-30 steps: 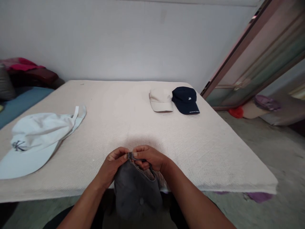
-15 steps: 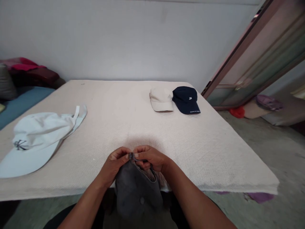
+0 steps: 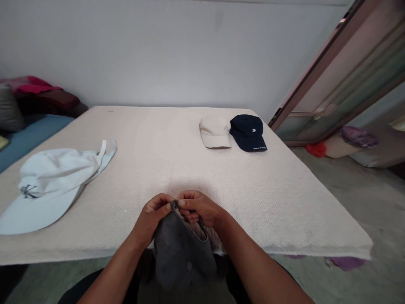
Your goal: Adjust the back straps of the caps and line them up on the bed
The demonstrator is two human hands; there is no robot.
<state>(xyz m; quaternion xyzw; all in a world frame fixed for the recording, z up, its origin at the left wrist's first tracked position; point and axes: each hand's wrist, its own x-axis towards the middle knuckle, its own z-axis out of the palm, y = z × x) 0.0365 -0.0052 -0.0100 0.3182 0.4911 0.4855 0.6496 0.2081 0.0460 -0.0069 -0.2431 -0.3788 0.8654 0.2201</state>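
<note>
A dark grey cap (image 3: 183,257) hangs at the near edge of the table, its crown toward me and its opening facing up and right. My left hand (image 3: 156,213) pinches the cap's back strap beside a small dark buckle (image 3: 174,205). From the other side, my right hand (image 3: 199,207) grips the strap between thumb and fingers, close against the buckle. The fingertips of both hands nearly meet there. Part of the strap is hidden behind the right fingers.
A white cap (image 3: 53,185) lies at the left of the cloth-covered table (image 3: 152,147). A beige cap (image 3: 215,132) and a navy cap (image 3: 248,133) sit side by side at the back right. Beyond the table stand a wall and a framed door.
Both hands stay at the strap, and the buckle has tilted slightly between the fingers. The view has shifted very slightly.
</note>
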